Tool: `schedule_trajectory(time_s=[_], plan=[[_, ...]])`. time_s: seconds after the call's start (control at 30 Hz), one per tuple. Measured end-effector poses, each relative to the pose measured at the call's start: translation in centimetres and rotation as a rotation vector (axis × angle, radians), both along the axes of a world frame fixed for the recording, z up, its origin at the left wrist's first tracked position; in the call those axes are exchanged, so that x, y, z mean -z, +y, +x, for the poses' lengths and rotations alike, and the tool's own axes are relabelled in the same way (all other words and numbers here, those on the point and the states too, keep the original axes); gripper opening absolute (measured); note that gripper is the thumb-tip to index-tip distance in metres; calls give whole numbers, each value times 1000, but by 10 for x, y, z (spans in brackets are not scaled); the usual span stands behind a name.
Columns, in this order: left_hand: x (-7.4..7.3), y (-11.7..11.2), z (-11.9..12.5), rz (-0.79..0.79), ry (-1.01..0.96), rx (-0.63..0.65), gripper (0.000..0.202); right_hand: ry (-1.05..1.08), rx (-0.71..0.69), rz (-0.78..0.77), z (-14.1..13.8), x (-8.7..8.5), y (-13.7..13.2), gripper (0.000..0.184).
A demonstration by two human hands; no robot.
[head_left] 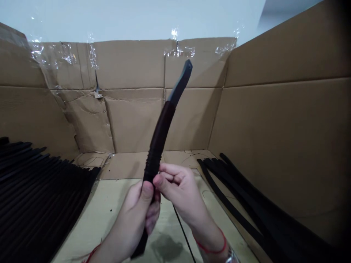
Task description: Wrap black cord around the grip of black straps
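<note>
We wear a red cord and a silvery piece on our right wrist, another red cord on our left wrist.

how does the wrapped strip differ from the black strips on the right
The wrapped strip slants up in the left hand; the black strips lie low. The wrapped strip has a brownish, partly ridged covering; the black strips look plain. Both are long and curved.

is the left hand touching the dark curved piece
Touching. The head view shows the left hand wrapped around the lower part of the dark curved piece, its thumb pressed against the near side.
</note>
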State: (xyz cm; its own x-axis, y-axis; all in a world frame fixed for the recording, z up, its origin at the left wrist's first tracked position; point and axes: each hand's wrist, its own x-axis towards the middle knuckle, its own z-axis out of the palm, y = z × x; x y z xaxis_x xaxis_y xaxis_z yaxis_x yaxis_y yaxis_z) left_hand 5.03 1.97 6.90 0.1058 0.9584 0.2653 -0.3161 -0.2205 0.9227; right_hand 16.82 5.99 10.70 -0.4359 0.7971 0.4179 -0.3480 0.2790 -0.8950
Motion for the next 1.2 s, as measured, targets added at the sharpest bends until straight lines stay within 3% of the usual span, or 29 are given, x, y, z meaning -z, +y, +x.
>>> schedule_trajectory(time_s=[0.07, 0.13, 0.3, 0.43, 0.53, 0.6, 0.77, 0.83, 0.93, 1.2], plan=[[1, 2, -2, -68, -117, 284, 56, -13, -71, -27, 0, 0, 1, 32], [0, 6, -3, -102, -170, 417, 57, 46, 21, -34, -1, 0, 1, 31], [6, 14, 12, -62, -199, 325, 53, 140, 179, -73, -4, 6, 8, 34], [17, 16, 27, -68, -175, 373, 53, 279, 253, -51, 5, 5, 20, 36], [19, 16, 25, -80, -165, 373, 50, 279, 257, -25, 12, 3, 22, 36], [15, 14, 15, -110, -120, 363, 49, 206, 237, -3, 13, 2, 19, 35], [-6, 10, -11, -165, -78, 301, 58, -8, 15, -58, 2, 3, 6, 34], [-12, 9, -15, -217, -159, 259, 52, -24, 22, -36, -3, 3, 3, 33], [-13, 9, -11, -287, -243, 302, 54, -17, 49, -7, -8, 3, 1, 29], [-10, 5, -3, -286, -186, 328, 63, 59, 165, 15, -9, 2, -10, 25]])
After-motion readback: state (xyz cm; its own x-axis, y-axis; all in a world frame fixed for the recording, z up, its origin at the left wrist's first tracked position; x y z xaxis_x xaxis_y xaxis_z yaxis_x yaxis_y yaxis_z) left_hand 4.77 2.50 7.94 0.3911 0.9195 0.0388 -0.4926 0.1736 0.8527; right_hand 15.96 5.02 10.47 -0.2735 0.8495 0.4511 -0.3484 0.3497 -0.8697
